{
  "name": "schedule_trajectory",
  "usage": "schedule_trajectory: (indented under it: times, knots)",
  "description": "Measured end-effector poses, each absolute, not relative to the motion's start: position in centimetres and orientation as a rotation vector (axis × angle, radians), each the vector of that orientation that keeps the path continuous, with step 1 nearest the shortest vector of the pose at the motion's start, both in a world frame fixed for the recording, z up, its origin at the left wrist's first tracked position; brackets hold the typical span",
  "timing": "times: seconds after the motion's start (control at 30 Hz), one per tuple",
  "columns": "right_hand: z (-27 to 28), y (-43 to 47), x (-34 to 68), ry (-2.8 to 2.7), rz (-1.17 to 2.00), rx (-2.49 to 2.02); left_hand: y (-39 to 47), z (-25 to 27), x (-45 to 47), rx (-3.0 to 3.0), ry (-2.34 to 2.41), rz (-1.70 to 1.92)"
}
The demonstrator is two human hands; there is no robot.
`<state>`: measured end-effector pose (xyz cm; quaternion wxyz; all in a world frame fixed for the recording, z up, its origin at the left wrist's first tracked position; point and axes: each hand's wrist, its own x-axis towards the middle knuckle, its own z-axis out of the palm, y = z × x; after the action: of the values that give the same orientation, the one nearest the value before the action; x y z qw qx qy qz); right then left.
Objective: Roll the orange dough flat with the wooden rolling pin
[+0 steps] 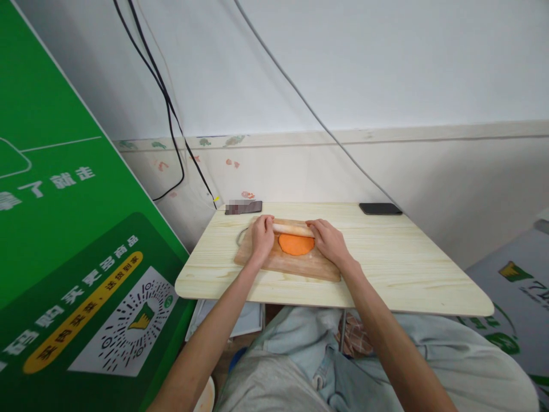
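Observation:
A wooden rolling pin (294, 230) lies crosswise over the far part of a wooden cutting board (295, 270). My left hand (262, 236) is closed on its left end, and my right hand (329, 239) is closed on its right end. Just on the near side of the pin, a flat, rounded sheet of orange dough (297, 245) rests on the board. The pin touches or covers the far edge of the dough; I cannot tell which. A metal handle loop (241, 236) sticks out at the board's left side.
The pale wood-grain table (412, 263) stands against the wall. A phone (381, 209) lies at the back right, another phone-like dark thing (243, 207) at the back left. A green printed panel (86, 229) leans on the left. Cables (167, 103) hang down the wall.

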<state>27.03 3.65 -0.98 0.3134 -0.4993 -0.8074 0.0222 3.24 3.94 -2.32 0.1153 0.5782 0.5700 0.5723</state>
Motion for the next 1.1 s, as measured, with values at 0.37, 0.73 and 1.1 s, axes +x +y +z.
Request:
schedule_trajectory:
  times: [0.37, 0.73, 1.1]
  knots:
    - [-0.8, 3.5, 26.9, -2.061, 0.058, -1.342, 4.2, -2.4, 3.2, 1.606, 1.651, 1.62]
    - [-1.7, 4.5, 27.4, -1.996, 0.044, -1.429, 4.1, -2.5, 3.1, 1.644, 1.631, 1.572]
    - [-1.8, 4.6, 27.5, -1.934, 0.058, -1.448, 4.2, -2.5, 3.1, 1.659, 1.644, 1.602]
